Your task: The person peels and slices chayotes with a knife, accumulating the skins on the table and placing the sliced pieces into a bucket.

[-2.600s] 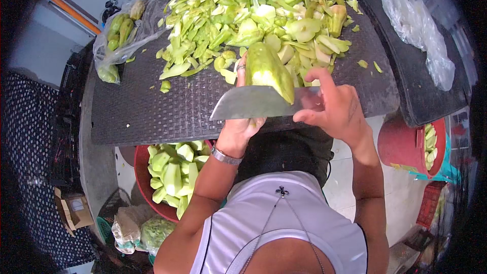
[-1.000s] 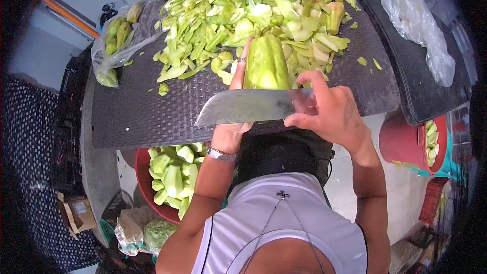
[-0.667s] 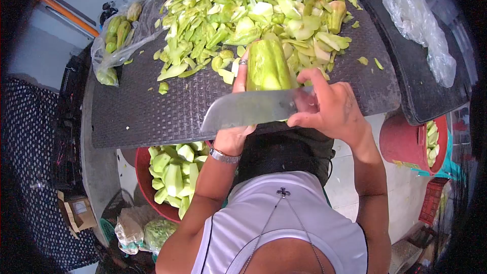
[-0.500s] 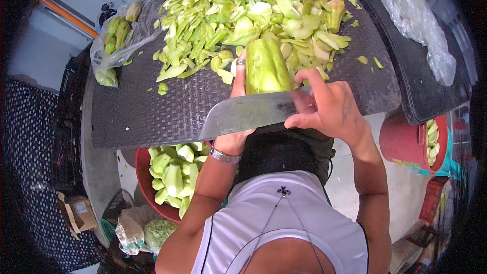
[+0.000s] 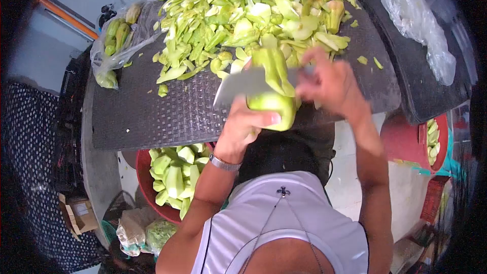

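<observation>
My left hand [image 5: 243,127] is closed around the lower part of a pale green chayote [image 5: 274,110], thumb across its front, at the near edge of the dark mat. My right hand [image 5: 327,81], blurred by motion, grips a broad-bladed knife [image 5: 241,86]. The blade lies across the chayote, its tip pointing left. A wide strip of peel [image 5: 274,68] hangs over the blade's far side. Just beyond both hands spreads a large heap of green peelings [image 5: 243,15]. The knife's handle is mostly hidden in my right fingers.
Below the table's edge on the left stands a red tub [image 5: 144,182] of peeled chayote pieces. Another red bucket [image 5: 403,139] stands at right. A clear bag [image 5: 114,66] with whole chayotes lies on the mat's left; a crumpled plastic bag [image 5: 421,25] lies at right.
The knife has moved up and away from me along the chayote, lifting a strip of peel. The chayote has come closer to me, and my left hand now shows in front of it.
</observation>
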A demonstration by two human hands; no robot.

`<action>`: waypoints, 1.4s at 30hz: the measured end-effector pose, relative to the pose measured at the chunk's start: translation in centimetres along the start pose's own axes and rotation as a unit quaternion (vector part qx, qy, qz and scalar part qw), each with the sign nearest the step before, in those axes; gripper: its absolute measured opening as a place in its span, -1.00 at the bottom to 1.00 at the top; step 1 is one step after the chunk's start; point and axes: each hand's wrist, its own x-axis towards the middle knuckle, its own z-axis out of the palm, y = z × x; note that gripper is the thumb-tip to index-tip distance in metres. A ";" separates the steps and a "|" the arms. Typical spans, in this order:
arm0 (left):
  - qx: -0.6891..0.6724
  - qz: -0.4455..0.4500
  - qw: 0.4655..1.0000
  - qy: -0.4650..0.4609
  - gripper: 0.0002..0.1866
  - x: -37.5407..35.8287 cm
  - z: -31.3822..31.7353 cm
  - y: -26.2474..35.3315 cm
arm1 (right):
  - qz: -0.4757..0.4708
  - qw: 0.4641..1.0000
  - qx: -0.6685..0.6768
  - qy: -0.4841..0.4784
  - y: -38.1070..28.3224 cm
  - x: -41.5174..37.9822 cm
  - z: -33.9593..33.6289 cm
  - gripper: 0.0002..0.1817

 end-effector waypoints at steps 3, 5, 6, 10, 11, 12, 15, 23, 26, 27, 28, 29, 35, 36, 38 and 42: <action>-0.057 -0.017 0.997 -0.046 0.16 1.0 -0.8 1.0 | 0.136 0.990 -0.027 0.016 4.0 0.5 -0.3 -0.34; -0.094 -0.030 0.995 -0.032 0.09 1.0 -1.3 1.0 | 0.207 0.977 -0.039 0.008 4.9 0.2 -0.5 -0.41; -0.114 -0.036 0.993 -0.024 0.06 1.1 -1.3 0.9 | 0.219 0.976 -0.012 0.011 3.8 0.2 -0.6 -0.42; -0.197 -0.052 0.977 0.058 -0.37 1.9 -1.5 1.5 | 0.234 0.969 0.077 -0.007 -2.1 -1.4 -0.6 -0.38; -0.187 -0.055 0.979 0.065 -0.35 2.1 -1.6 1.5 | 0.206 0.974 0.096 -0.010 -3.3 -2.0 -0.4 -0.33; -0.178 -0.058 0.980 0.073 -0.32 2.3 -1.5 1.5 | 0.177 0.977 0.114 -0.013 -4.3 -2.5 -0.1 -0.29; -0.111 -0.028 0.990 0.087 -0.24 2.1 -0.1 1.2 | 0.062 0.998 -0.021 -0.005 -5.9 -3.8 1.0 -0.14; -0.143 -0.039 0.986 0.078 -0.27 2.1 0.6 0.9 | 0.043 0.998 -0.053 -0.017 -5.9 -3.7 1.7 -0.04; -0.173 -0.044 0.979 0.104 -0.28 2.6 0.7 0.6 | 0.037 0.998 -0.059 -0.009 -5.8 -3.7 1.9 -0.03; -0.172 -0.047 0.979 0.102 -0.28 2.5 0.8 0.8 | 0.034 0.998 -0.062 -0.002 -5.7 -3.6 2.0 -0.03; -0.171 -0.048 0.979 0.100 -0.29 2.4 0.8 0.8 | 0.028 0.998 -0.056 0.006 -5.6 -3.6 2.1 -0.03; -0.176 -0.044 0.979 0.097 -0.29 2.4 0.7 0.8 | 0.022 0.998 -0.051 0.014 -5.5 -3.7 2.3 -0.03; -0.224 -0.011 0.969 0.106 -0.37 2.4 -0.4 0.7 | 0.095 0.994 -0.061 -0.009 -3.5 -3.4 1.4 -0.11; -0.193 -0.007 0.971 0.140 -0.40 2.2 -0.2 0.6 | 0.106 0.993 -0.054 -0.016 -3.3 -3.4 1.3 -0.13; -0.146 0.008 0.974 0.173 -0.45 1.8 0.2 -0.2 | 0.063 0.997 -0.041 -0.020 -3.8 -3.0 1.4 -0.17; -0.175 0.011 0.976 0.128 -0.44 2.3 -1.0 -0.7 | 0.145 0.988 0.013 -0.050 -1.7 -1.3 -0.2 -0.27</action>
